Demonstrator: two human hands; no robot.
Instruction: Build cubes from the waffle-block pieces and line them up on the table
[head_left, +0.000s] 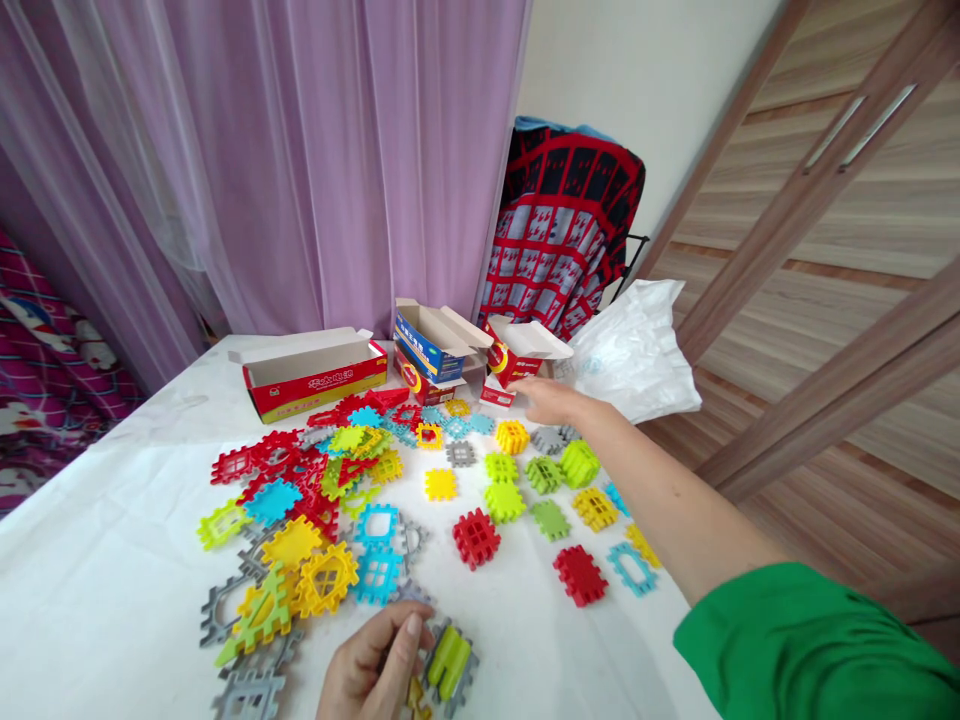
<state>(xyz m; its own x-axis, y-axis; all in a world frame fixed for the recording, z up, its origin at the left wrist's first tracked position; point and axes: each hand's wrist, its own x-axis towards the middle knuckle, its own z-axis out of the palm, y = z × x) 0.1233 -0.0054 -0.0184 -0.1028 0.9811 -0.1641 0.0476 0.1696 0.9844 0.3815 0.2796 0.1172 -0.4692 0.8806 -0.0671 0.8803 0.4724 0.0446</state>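
My left hand (379, 660) is at the front of the table, thumb and fingers closed at the edge of a grey notched building tile (470, 672). Two bright green rounded pieces (450, 662) lie across that tile, and a small dark-yellow part (418, 698) shows below. Stretched far forward, my right hand (551, 400) is at the small open red box (517, 352) on the back right. Its fingertips are partly hidden against the box, so whether they grip anything cannot be made out. Nearby are a yellow block (512, 436) and grey tiles (549, 440).
A heap of red, yellow, blue and grey tiles (277, 455) covers the left. Assembled blocks, such as a red one (476, 538), stand at centre and right. Behind are a long red box (319, 390), a blue box (429, 345) and a white plastic bag (634, 350).
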